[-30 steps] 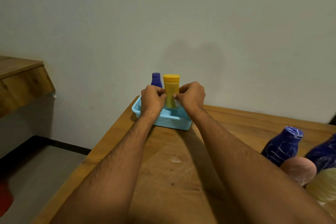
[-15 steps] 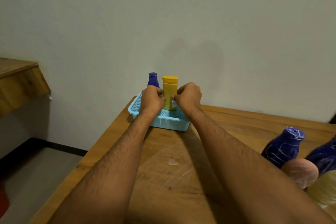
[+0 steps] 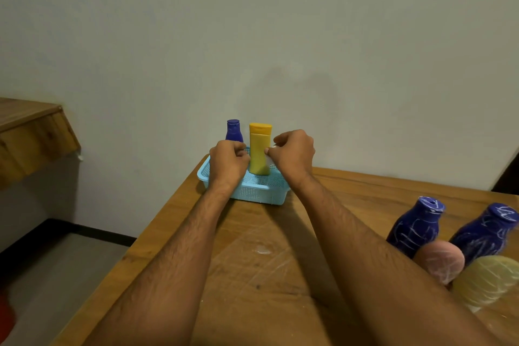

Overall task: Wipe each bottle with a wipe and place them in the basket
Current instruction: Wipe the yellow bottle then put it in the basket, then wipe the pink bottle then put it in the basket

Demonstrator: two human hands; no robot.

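Two hands reach out over a wooden table (image 3: 252, 275), both at a light blue basket (image 3: 252, 191) that sits in the table's far left corner, close to the wall (image 3: 252, 22). The left hand (image 3: 229, 161) hovers over the basket's left part with its fingers curled in; whether they hold anything I cannot tell. The right hand (image 3: 293, 153) is just across from it, fingers curled, pinching a small white wipe (image 3: 270, 161) that touches the side of the yellow bottle (image 3: 259, 150). That bottle stands upright inside the basket, between the two hands. Behind the left hand, also upright in the basket, stands a blue bottle (image 3: 234, 130), of which only the cap and shoulders show above the knuckles.

The table's left edge runs just outside the left forearm, and beyond it the floor (image 3: 56, 275) drops away. Further left of that hand a wooden shelf (image 3: 31, 132) juts from the wall. Between the forearms the tabletop is bare, scratched wood.

Well to the right of the right hand, near its forearm, stands a cluster: two dark blue bottles with white scribble marks (image 3: 415, 225) (image 3: 483, 230), a pink bottle (image 3: 442, 260) and a pale yellow bottle (image 3: 483, 281), all outside the basket.
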